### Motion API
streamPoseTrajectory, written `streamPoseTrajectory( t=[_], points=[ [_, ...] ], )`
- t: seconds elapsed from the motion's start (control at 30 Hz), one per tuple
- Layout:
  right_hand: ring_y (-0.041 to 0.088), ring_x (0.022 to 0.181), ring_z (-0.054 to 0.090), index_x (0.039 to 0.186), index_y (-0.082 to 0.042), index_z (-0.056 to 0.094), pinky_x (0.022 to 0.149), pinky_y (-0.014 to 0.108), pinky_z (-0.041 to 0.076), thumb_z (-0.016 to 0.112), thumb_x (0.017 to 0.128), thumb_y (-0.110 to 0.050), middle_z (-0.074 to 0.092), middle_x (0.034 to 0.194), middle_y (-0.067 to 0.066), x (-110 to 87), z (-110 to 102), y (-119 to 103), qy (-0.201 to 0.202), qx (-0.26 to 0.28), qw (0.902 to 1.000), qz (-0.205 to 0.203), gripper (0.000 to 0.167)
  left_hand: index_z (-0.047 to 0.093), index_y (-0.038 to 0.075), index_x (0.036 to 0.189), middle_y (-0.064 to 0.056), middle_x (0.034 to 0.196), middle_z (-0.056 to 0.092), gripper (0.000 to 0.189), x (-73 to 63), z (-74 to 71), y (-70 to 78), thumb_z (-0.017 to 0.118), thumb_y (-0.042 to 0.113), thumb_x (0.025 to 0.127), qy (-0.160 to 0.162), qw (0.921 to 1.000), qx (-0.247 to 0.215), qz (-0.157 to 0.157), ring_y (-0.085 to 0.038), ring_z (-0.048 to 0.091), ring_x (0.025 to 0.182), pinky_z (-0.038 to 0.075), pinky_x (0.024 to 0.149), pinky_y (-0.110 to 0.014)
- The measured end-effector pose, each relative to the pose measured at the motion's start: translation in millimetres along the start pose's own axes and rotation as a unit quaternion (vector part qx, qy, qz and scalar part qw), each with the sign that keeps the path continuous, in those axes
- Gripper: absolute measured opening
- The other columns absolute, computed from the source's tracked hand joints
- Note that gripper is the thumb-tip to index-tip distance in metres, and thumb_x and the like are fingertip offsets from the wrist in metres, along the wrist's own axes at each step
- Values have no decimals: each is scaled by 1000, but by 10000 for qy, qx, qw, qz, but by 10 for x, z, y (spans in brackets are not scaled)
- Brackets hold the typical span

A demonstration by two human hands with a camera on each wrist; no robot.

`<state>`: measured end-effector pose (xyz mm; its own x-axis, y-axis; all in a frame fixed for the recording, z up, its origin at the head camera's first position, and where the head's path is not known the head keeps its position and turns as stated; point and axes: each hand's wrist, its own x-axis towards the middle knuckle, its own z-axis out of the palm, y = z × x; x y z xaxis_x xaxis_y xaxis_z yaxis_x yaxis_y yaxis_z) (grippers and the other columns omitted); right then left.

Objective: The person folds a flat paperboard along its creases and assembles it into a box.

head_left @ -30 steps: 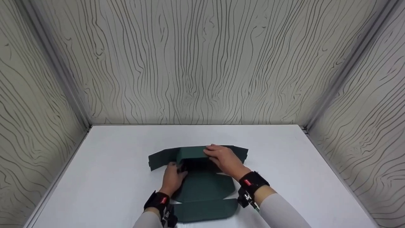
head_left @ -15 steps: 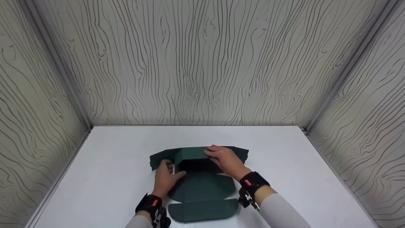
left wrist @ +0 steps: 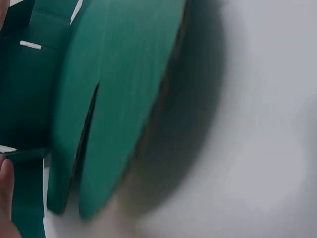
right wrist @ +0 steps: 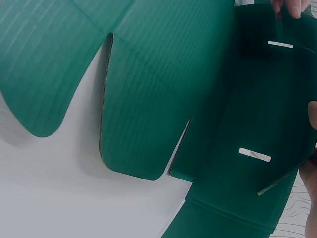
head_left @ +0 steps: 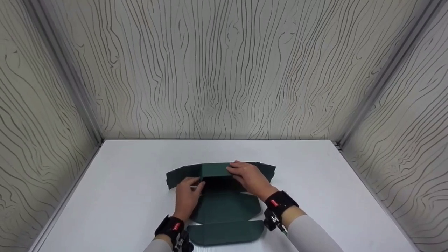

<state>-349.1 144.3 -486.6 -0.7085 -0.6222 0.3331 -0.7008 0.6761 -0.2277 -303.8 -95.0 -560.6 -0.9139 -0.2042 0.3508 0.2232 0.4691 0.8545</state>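
A partly folded green cardboard box [head_left: 229,206] lies on the white table. Its rear panel stands up, and a top strip [head_left: 214,169] folds forward from it over the dark inside. My right hand [head_left: 252,178] grips this strip, fingers on top and thumb underneath. At the strip's left end my left hand [head_left: 186,198] pinches a small flap between thumb and fingers; its fingertips [right wrist: 293,7] also show in the right wrist view. A side wing [head_left: 180,176] sticks out to the left, another to the right. Two white slots, one a near slot [right wrist: 255,154], cut through the standing panel.
The box's front flap [head_left: 225,232] lies flat toward the table's near edge. Bare white table [head_left: 115,196] surrounds the box. Wood-patterned walls [head_left: 210,70] enclose the table at the back and both sides.
My left hand drew back left from inside the corner, then came in again onto the strip's left end, where the small flap now turns down. My right hand kept its hold.
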Motion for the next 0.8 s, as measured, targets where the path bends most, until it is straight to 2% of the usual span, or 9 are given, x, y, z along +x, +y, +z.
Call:
streamPoseTrajectory(
  t=[0.13,0.27,0.43,0.6,0.73,0.8],
  points=[
    [29,131,56,132,-11,64,106,42,48,64,95,-12,62,138,10,9,21,6,20,-73,10000,-54,37,75,3,107,-10,101,72,19,-9,83,-1,72,11,89,138,9998,-70,96,-21,71,94,60,75,-24],
    [28,131,56,132,-11,64,105,42,49,64,95,-13,62,138,11,-1,26,12,0,-245,9997,-48,37,76,2,106,-11,102,69,20,-11,112,-9,73,12,89,199,9995,-235,30,-23,68,97,60,84,-31],
    [27,132,56,133,-12,64,106,41,48,63,96,-13,61,139,10,-4,19,11,-64,-232,9997,6,37,74,0,112,-12,110,65,25,-14,35,-14,68,13,92,-109,9986,-484,-189,-23,67,101,60,84,-31],
    [26,133,55,133,-12,63,107,41,47,63,96,-13,60,141,7,-9,11,10,-77,-198,9998,42,37,75,2,106,-10,110,67,24,8,-55,-12,59,18,99,-352,9982,-355,-340,-22,67,103,58,87,-34],
    [26,133,55,133,-12,63,107,42,47,64,96,-14,60,140,8,-10,13,5,-43,-183,9998,26,37,73,-1,108,-13,111,66,24,32,-79,-11,56,15,101,-641,9974,-241,-218,-24,65,104,58,88,-36],
    [27,133,55,133,-12,63,106,42,48,63,96,-14,60,140,8,-13,9,4,-34,-179,9998,2,37,72,1,112,-12,110,66,22,35,-73,-6,56,11,100,-599,9978,-168,-215,-22,65,102,58,86,-34]
  ],
)
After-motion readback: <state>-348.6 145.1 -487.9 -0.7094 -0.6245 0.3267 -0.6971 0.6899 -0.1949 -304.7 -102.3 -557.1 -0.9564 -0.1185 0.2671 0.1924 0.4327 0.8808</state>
